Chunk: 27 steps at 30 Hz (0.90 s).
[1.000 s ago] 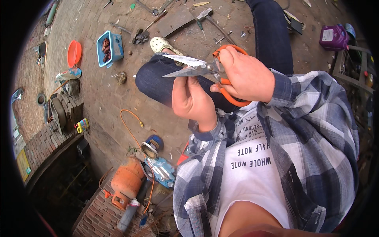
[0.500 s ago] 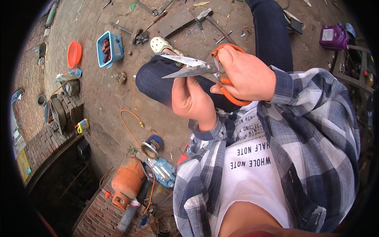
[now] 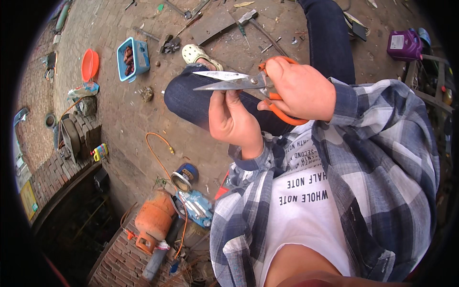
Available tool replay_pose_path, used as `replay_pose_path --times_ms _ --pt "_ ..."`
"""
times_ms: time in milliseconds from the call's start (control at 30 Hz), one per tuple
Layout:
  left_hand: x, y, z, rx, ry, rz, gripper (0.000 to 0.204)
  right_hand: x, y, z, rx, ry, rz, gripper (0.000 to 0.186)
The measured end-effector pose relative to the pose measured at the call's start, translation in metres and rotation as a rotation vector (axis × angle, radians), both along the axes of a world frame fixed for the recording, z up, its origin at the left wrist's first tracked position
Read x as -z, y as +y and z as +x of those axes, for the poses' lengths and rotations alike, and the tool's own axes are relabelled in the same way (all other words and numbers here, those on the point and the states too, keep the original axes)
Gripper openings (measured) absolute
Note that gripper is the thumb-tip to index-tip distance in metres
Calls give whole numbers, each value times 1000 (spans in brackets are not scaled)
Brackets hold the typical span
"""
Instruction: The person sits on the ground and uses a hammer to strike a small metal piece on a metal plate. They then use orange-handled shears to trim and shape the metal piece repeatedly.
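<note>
My right hand [image 3: 302, 90] grips a pair of large scissors by their orange handles [image 3: 288, 118], with the thumb and fingers wrapped round the loops. The steel blades [image 3: 220, 86] point left and are parted; the upper one looks pale and shiny. My left hand [image 3: 234, 123] is raised just under the lower blade, thumb and fingers pinched together and touching or almost touching it; what lies between the fingertips is hidden by the blade. Both hands are over my jeans-clad bent leg [image 3: 184, 98], beside a pale clog [image 3: 191, 53] on one foot.
Around me lie a hammer [image 3: 248, 16], a metal plate [image 3: 213, 28], a blue tub [image 3: 138, 57] of brown pieces, an orange basin [image 3: 90, 64], an orange gas cylinder [image 3: 154, 217] with hose, a can [image 3: 184, 176] and a purple jug [image 3: 404, 45]. A brick edge [image 3: 48, 182] borders a dark recess at lower left.
My right hand and the scissors have shifted slightly, the blades now lying flatter with a slightly narrower gap between them. My left hand is almost where it was.
</note>
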<state>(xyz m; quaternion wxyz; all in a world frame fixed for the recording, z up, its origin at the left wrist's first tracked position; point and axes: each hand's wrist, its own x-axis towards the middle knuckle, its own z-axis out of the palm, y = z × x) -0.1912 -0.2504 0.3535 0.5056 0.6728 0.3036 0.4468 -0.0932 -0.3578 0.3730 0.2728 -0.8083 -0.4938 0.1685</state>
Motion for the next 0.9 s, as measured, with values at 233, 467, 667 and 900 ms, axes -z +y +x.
replay_pose_path --times_ms 233,467,667,900 --pt "7 -2 2 -57 25 89 16 5 -2 -2 15 26 143 67" --pt "17 -2 1 -89 67 229 20 0 -5 -6 13 70 14 69" --pt "17 -5 2 -107 35 171 16 6 -4 -6 26 -60 90 62" --pt "12 -2 2 -9 27 50 13 9 -5 -1 3 -78 18 61"
